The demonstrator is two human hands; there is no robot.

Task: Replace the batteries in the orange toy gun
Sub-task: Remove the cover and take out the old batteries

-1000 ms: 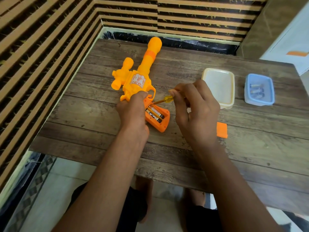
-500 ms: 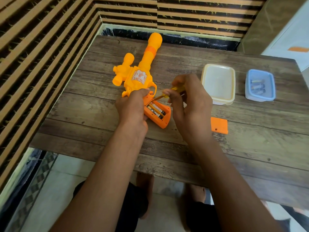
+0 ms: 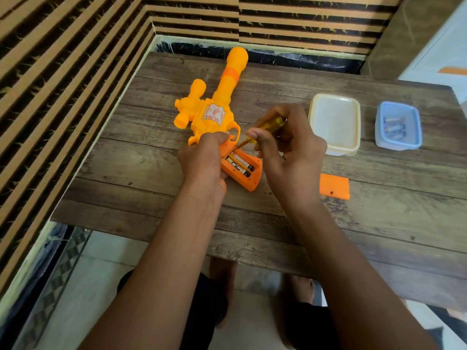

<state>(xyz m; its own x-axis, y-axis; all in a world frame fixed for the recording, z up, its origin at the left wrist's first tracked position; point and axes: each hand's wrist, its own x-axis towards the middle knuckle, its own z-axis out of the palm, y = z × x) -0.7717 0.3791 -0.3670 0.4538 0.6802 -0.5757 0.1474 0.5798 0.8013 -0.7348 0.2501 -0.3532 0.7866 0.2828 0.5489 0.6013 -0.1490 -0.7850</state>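
Toy gun: the orange toy gun [image 3: 214, 114] is laid flat on the wooden table [image 3: 379, 223], left of the frame's centre, with its barrel pointed toward the top edge and its grip angled toward the lower right.
Battery compartment: the grip's compartment [image 3: 241, 168] is uncovered, and two batteries [image 3: 238, 163] are seen lying side by side inside it.
Left hand: the left hand [image 3: 202, 160] is closed around the grip just left of the compartment, so the gun is pinned against the table.
Right hand: the right hand [image 3: 288, 147] is curled around a yellow-handled screwdriver [image 3: 270, 125], pinched between thumb and fingers.
Screwdriver tip: the shaft is slanted down and left, and its tip is placed at the upper end of the batteries.
Cover: an orange battery cover [image 3: 334, 186] is left flat on the table, right of centre, apart from the gun.
Containers: a cream container [image 3: 334, 122] is set upper right; a blue container [image 3: 398, 125], further right, is seen to hold several batteries.
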